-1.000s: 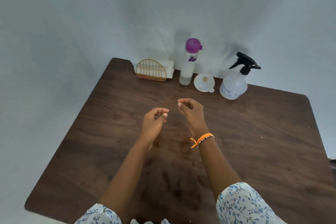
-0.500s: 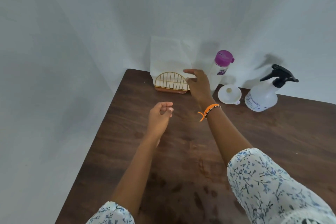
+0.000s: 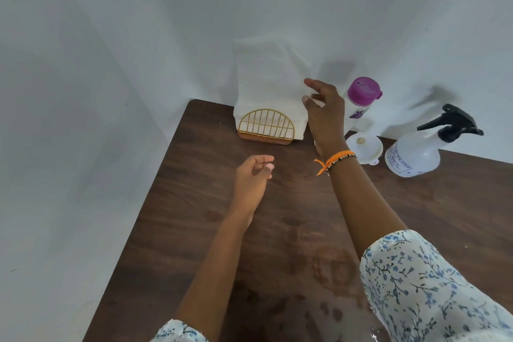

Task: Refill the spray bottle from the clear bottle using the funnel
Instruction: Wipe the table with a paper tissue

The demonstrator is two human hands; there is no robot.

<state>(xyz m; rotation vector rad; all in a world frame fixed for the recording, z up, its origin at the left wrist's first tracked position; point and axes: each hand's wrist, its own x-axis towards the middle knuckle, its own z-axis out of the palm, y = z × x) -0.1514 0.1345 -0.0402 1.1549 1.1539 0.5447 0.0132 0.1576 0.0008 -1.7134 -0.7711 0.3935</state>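
Reaching farther toward the table's far edge than a moment ago, the right hand (image 3: 323, 116) hovers with fingers spread, gripping nothing, just left of the upright clear plastic bottle with a purple cap (image 3: 359, 104). Beside it along that edge lie the white plastic funnel (image 3: 364, 147) and white spray bottle with a black trigger (image 3: 419, 151). Loosely curled and empty, the left hand (image 3: 254, 175) waits mid-table. White napkins in a gold wire holder (image 3: 265, 126) occupy the far-left corner of the dark wooden table (image 3: 194, 216), boxed by white walls.

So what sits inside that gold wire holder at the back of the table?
The gold wire holder holds upright white napkins rising well above its arch. The right hand reaches at their right edge; whether it touches them cannot be told. The napkins hide whatever lies behind them.
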